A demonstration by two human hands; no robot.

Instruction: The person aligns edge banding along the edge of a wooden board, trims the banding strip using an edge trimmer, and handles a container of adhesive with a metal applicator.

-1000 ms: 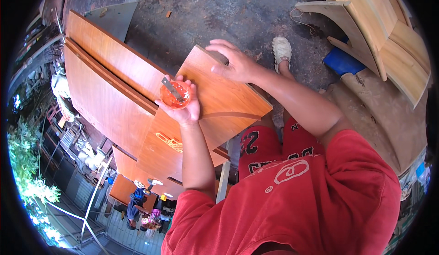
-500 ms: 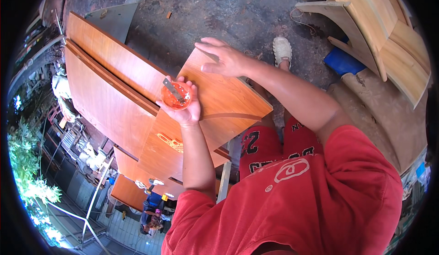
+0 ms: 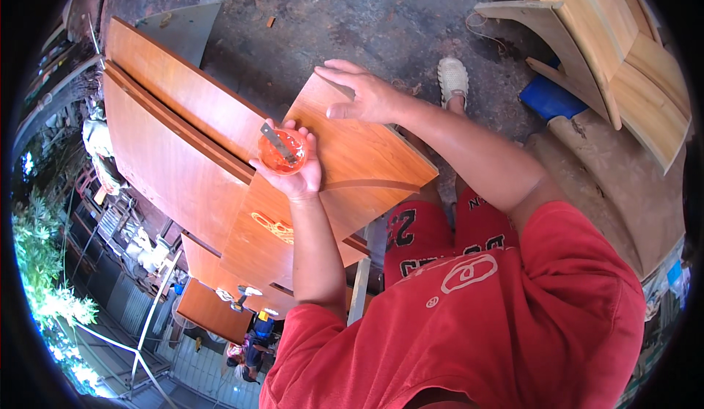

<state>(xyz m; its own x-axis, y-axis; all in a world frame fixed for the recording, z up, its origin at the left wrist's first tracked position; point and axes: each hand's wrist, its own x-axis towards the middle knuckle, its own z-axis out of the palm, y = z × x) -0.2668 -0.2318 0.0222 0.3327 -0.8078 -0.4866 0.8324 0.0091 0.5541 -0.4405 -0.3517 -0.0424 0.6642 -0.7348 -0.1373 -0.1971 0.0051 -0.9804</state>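
In my left hand (image 3: pixel 304 180) rests a small round orange bowl (image 3: pixel 270 161), the fingers curled up around its side. A flat grey metal blade (image 3: pixel 279 142) with a hole near one end lies across the bowl, over orange and whitish smears. My right hand (image 3: pixel 367 95) holds nothing; its fingers are stretched out and apart from the thumb, over the far corner of a glossy brown wood panel (image 3: pixel 359 149). Whether its fingertips touch the panel edge, I cannot tell. A darker curved strip (image 3: pixel 378 185) runs across this panel.
Long brown panels (image 3: pixel 172 167) extend to the left, with an orange looped item (image 3: pixel 273 227) lying near my left forearm. Pale curved wood pieces (image 3: pixel 579 57) and a blue object (image 3: pixel 551 100) are at the right. Another person (image 3: pixel 249 354) is at the lower left.
My right hand has shifted very slightly to the right. The left hand, bowl and blade stay nearly in place. The person at the lower left has changed position.
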